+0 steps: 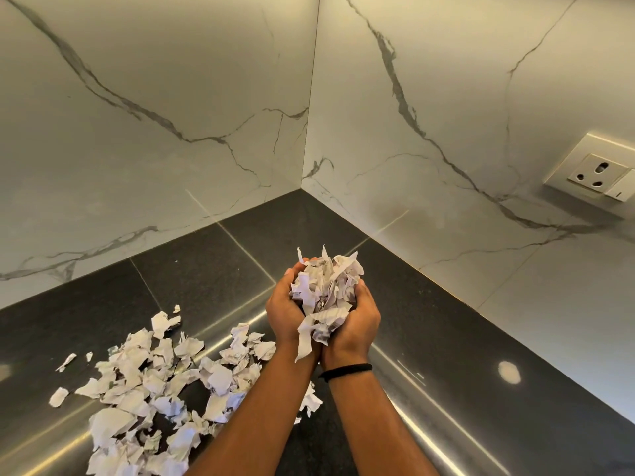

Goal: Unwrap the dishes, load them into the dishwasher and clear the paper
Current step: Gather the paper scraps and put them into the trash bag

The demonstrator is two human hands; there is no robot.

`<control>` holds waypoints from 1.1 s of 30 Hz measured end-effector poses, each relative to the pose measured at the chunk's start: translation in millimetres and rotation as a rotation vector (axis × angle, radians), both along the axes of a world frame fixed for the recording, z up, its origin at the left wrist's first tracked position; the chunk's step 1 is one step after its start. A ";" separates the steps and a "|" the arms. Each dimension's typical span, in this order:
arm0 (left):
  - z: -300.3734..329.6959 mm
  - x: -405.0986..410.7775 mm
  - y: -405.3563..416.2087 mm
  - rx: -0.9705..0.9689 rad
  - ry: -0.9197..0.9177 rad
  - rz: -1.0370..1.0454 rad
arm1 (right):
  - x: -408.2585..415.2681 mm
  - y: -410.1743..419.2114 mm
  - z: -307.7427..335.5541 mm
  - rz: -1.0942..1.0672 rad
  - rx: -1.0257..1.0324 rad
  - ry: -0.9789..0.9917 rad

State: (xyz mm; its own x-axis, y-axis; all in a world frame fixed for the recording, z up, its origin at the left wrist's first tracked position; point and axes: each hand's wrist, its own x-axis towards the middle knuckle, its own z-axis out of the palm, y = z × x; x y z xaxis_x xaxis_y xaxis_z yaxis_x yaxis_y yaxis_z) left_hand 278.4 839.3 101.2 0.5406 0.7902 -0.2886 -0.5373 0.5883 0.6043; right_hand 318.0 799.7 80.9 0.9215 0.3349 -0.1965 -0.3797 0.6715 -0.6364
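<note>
Crumpled, torn paper scraps (324, 297), matt white with grey print, fill the cupped left hand (285, 307) and right hand (357, 321). Left of the hands lies more torn paper (151, 383) on a dark, polished stone countertop (429, 321) (speckled, mirror-glossy). Beyond the hands rise smooth, grey-veined marble-look walls (154, 97).

Left hand (287, 312) and right hand (355, 321) cupped together, raised above the dark surface (429, 314), fingers curled round a bundle of torn paper scraps (326, 293). Black band (345, 371) on the right wrist. More torn pieces (158, 389) scattered in a loose heap on the surface to the lower left, print on them too small to read. Marble-veined walls (154, 97) meeting in a corner behind, wall socket (598, 175) at right
</note>
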 end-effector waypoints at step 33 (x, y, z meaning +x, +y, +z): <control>66.7 -220.0 -51.5 -0.111 0.042 0.584 | -201.4 -11.9 54.7 0.639 0.034 0.000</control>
